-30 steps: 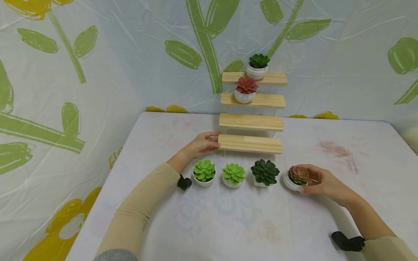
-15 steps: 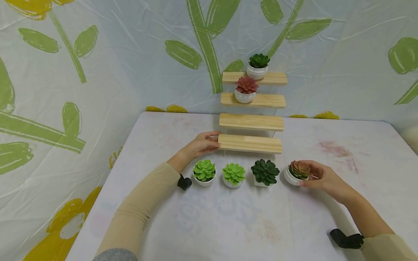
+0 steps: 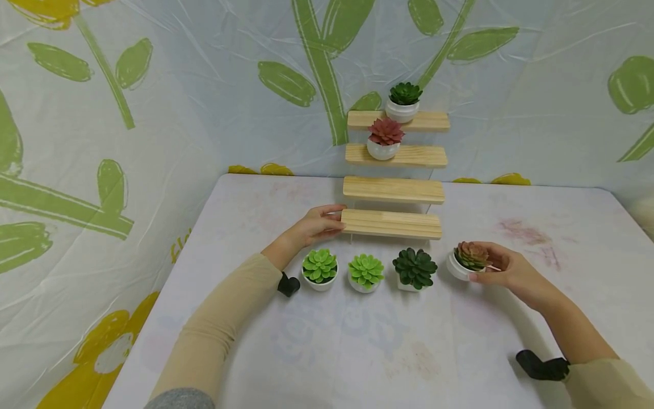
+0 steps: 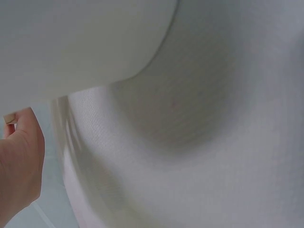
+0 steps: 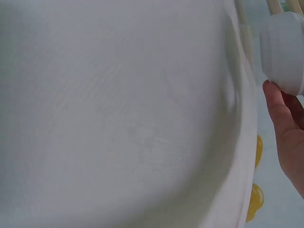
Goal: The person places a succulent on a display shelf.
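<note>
My right hand (image 3: 516, 278) holds a succulent with reddish-brown leaves in a round white pot (image 3: 456, 267), thumb and fingers around the pot's right side. In the right wrist view the same white pot (image 5: 284, 52) sits at the fingertips, near the frame's edge. My left hand (image 3: 314, 226) grips the left end of the lowest plank of a stepped wooden shelf (image 3: 390, 224), with the thumb at the front. In front of the shelf stand two light green succulents (image 3: 319, 266) (image 3: 365, 271) in white pots and a dark green succulent (image 3: 415, 268) in a white pot.
A green succulent (image 3: 403, 102) stands on the top plank and a red succulent (image 3: 384, 139) on the second. Behind the table (image 3: 357, 363) hangs a sheet (image 3: 214, 102) printed with plants. A white curved surface (image 4: 80, 42) fills the left wrist view's upper left.
My right hand has moved slightly away from me and up with the reddish-brown succulent, its pot now tilted a little differently. The left hand keeps its grip on the shelf.
</note>
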Motion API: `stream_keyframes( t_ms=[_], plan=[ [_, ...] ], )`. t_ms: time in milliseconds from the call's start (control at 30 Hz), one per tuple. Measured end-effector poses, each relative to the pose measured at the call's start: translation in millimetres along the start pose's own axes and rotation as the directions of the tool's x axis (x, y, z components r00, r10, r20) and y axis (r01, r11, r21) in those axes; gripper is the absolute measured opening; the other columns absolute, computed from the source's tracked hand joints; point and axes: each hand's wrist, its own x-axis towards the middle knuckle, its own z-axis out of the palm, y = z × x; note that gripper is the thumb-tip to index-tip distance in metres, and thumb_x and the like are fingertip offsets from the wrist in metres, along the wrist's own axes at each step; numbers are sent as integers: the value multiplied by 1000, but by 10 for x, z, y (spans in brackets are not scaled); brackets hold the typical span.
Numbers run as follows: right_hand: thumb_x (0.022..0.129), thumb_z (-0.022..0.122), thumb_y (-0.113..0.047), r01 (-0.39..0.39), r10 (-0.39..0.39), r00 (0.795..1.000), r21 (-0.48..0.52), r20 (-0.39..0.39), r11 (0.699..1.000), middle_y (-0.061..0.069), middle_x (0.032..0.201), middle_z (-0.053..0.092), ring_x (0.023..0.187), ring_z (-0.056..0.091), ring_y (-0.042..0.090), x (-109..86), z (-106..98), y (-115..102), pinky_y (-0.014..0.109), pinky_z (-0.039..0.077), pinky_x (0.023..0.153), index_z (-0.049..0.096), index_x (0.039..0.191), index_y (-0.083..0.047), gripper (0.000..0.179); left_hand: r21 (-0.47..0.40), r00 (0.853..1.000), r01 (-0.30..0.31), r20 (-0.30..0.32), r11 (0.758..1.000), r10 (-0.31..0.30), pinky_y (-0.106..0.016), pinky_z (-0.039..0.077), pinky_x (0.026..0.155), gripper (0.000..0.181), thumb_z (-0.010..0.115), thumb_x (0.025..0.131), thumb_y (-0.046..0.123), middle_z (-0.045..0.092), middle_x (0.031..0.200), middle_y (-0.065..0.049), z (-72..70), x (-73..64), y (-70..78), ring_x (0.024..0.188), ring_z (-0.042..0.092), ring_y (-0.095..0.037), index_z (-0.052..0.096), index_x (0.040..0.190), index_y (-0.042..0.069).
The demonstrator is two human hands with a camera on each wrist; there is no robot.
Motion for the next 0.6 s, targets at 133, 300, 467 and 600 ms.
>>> stream_keyframes(
  t_ms=[133, 300, 467, 600],
  plan=[
    [86, 67, -13, 15, -15, 1000, 26, -2, 1000, -21, 117, 48, 102, 47, -5, 23, -11, -30, 11, 42, 78, 41, 136, -4, 56, -21, 1000, -1, 11, 1000, 1, -20, 50, 70, 56, 56, 86, -13, 48, 133, -18, 6, -8, 3, 106, 54, -23, 46, 138, 7],
    [87, 67, -14, 11, -11, 1000, 45, -7, 999, -22, 116, 48, 103, 46, -7, 60, -35, -77, 11, 42, 78, 41, 137, -7, 57, -16, 1000, -5, 17, 1000, 6, -23, 50, 75, 56, 57, 86, -13, 48, 133, -18, 13, -17, 4, 109, 53, -25, 46, 138, 7],
    [87, 67, -12, 26, -25, 1000, 54, -17, 998, -23, 116, 49, 103, 45, -7, 98, -64, -124, 11, 41, 78, 42, 136, -8, 55, -13, 1000, -2, 9, 1000, 2, -28, 49, 85, 56, 58, 86, -12, 49, 133, -18, 8, -14, -2, 110, 53, -25, 47, 137, 8],
    [87, 66, -8, 38, -36, 999, 60, -32, 997, -24, 114, 50, 102, 46, -7, 129, -83, -142, 11, 42, 77, 45, 132, -12, 50, -9, 1000, -2, 4, 1000, 2, -35, 43, 95, 56, 58, 86, -12, 49, 133, -18, 6, -7, -7, 111, 53, -26, 48, 137, 8]
  ],
)
